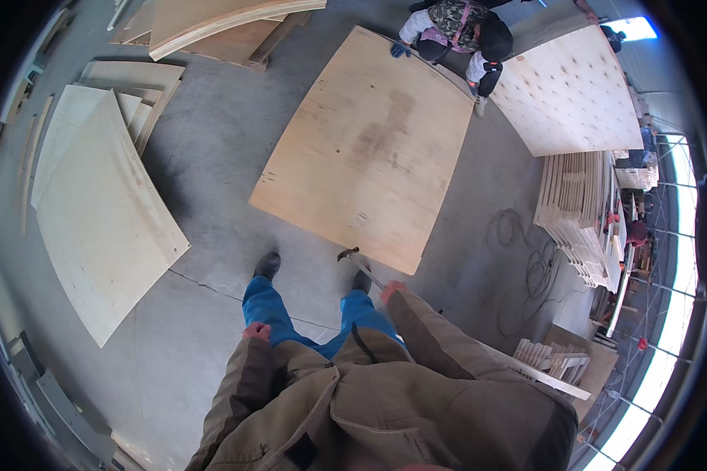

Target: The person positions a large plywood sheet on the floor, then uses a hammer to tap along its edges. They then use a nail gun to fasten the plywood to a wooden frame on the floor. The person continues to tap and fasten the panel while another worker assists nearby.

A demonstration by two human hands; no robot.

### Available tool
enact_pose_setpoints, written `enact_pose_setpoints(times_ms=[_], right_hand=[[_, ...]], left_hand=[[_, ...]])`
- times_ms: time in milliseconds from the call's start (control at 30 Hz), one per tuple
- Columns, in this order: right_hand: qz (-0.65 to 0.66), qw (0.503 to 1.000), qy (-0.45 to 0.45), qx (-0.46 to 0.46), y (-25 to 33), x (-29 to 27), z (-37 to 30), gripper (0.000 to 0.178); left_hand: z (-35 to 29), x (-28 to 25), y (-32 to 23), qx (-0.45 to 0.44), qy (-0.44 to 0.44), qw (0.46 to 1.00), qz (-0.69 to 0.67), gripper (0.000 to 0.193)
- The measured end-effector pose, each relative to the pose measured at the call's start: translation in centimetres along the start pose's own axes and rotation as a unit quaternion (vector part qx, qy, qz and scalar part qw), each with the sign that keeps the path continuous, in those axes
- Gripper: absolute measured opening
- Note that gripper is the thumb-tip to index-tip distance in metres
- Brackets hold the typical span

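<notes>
My right hand [393,290] is closed round the handle of a claw hammer [349,253], whose head points forward over the near edge of a large plywood sheet [334,157]. The sheet lies on the floor in front of my boots, brown-stained near its middle. My left hand [257,331] hangs beside my left thigh with its fingers curled in and nothing visible in them. At the sheet's far edge a person in a camouflage vest [457,31] crouches, with one gloved hand [401,49] at the sheet's far left corner.
To the left, pale plywood sheets [102,212] overlap on the floor. More panels [212,31] lie at the far left. A spotted panel [577,94] leans at the far right, near stacked slatted boards [571,212]. A loose cable [538,271] coils on the floor to the right.
</notes>
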State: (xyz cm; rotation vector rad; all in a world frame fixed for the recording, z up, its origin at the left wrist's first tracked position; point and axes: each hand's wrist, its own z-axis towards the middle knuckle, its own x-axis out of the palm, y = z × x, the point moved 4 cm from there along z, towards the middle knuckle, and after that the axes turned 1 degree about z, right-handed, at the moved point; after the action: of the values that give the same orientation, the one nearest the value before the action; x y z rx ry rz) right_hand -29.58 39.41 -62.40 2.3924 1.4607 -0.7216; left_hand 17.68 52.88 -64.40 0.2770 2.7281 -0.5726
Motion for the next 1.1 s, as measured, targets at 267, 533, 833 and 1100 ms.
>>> enact_pose_setpoints(times_ms=[267, 533, 833, 1100], right_hand=[[0.032, 0.997, -0.031, -0.061, 4.5, 0.8, -1.2, 0.033], [0.054, 0.997, -0.029, -0.054, 1.2, 2.4, -0.8, 0.032], [0.060, 0.996, 0.021, 0.061, -9.7, 6.3, 1.4, 0.034], [0.051, 0.997, 0.042, 0.047, -12.3, 5.4, -1.2, 0.037]], left_hand=[[0.2, -2.3, -1.4, 0.012, 0.006, 0.999, 0.046, 0.024], [0.0, -0.6, -2.7, 0.015, 0.014, 0.996, 0.091, 0.024], [0.1, 1.3, -2.8, 0.057, 0.037, 0.989, 0.132, 0.028], [-0.5, 2.3, -3.1, 0.068, 0.017, 0.990, 0.123, 0.026]])
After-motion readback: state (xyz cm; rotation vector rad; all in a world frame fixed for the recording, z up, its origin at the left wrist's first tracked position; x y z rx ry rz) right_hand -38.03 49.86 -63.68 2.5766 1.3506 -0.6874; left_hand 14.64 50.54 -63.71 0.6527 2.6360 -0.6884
